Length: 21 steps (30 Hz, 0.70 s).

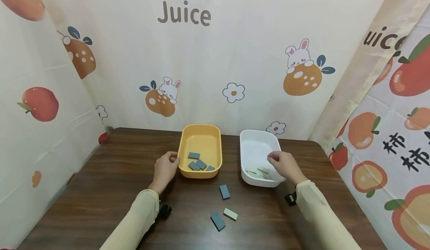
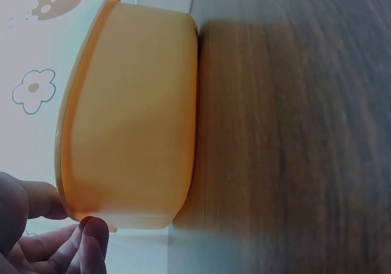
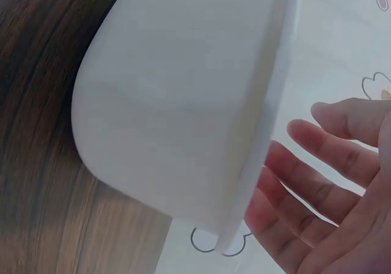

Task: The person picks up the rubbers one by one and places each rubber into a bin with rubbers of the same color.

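Observation:
My left hand is at the left rim of a yellow bin. The left wrist view has its thumb passing behind the rim and curled fingers outside, pinching the edge. Several blue-grey rectangular blocks lie inside this bin. Over the right side of a white bin hovers my right hand. Its fingers are loosely bent and partly hidden by the rim in the right wrist view, with nothing seen between thumb and fingertips. Several pale green blocks rest at the white bin's near end.
On the brown wooden table lie two blue-grey blocks, a farther block and a nearer block, beside one pale green block. A printed curtain hangs behind the table and along both sides.

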Motion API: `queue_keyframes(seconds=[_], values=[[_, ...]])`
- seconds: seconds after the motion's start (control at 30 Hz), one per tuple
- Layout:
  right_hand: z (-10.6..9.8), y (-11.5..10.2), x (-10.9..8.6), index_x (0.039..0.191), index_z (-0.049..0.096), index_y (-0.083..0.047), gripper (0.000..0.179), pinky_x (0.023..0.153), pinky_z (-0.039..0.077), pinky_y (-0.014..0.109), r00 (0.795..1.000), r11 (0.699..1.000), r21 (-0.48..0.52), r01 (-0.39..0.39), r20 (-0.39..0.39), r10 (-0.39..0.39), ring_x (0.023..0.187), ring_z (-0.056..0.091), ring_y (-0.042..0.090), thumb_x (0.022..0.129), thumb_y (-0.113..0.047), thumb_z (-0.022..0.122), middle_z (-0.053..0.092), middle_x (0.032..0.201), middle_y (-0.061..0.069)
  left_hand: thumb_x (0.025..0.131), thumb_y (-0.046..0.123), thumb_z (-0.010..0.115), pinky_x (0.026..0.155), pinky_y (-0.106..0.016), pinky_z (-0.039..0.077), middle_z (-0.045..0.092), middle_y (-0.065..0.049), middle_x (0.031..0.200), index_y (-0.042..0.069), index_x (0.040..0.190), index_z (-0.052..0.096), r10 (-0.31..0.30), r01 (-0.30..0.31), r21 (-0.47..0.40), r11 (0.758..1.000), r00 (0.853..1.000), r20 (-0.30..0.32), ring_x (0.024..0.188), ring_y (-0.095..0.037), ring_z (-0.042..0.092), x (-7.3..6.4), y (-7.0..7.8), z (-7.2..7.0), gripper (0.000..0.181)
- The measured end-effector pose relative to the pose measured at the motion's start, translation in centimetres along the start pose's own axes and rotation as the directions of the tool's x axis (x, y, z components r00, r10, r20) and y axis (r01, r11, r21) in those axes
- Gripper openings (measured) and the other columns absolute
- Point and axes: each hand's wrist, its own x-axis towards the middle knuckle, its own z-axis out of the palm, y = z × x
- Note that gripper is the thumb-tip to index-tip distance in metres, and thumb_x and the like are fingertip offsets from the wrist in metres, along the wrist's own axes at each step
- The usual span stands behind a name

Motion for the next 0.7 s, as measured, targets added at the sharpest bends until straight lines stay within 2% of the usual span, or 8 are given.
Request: queue_keyframes(seconds=[0.2,0.43,0.7], values=[[-0.6,0.4,-0.7,0.112,0.068,0.001,0.026,0.076,0.053,0.042,0.996,0.998,0.012,-0.06,-0.071,0.061,0.088,0.06,0.027,0.096,-0.017,0.057,0.069,0.102,0.019,0.093,0.021,0.062,0.082,-0.048,0.048,0.073,-0.014,0.095,0.002,0.113,0.068,0.013,-0.013,-0.001,1.0,1.0,-0.024,0.089,-0.03,0.066,0.0,-0.1,0.2,0.029],[-0.9,1.2,-1.8,0.12,0.063,0.004,0.032,0.07,0.052,0.036,0.986,0.991,0.037,-0.128,-0.103,0.131,0.085,0.059,0.027,0.096,-0.016,0.057,0.067,0.103,0.023,0.093,0.021,0.062,0.082,-0.047,0.048,0.073,-0.015,0.096,0.002,0.113,0.068,0.001,-0.001,-0.013,1.0,1.0,-0.025,0.087,-0.029,0.066,0.1,-0.3,0.3,0.028],[-0.7,2.5,-2.7,0.118,0.063,0.006,0.033,0.072,0.053,0.042,0.978,0.99,0.021,-0.14,-0.151,0.141,0.086,0.062,0.03,0.095,-0.016,0.059,0.067,0.103,0.024,0.093,0.022,0.062,0.083,-0.046,0.048,0.073,-0.016,0.098,0.001,0.112,0.068,-0.016,0.015,-0.033,0.999,0.999,-0.027,0.089,-0.03,0.066,-0.1,-0.2,0.3,0.029]])
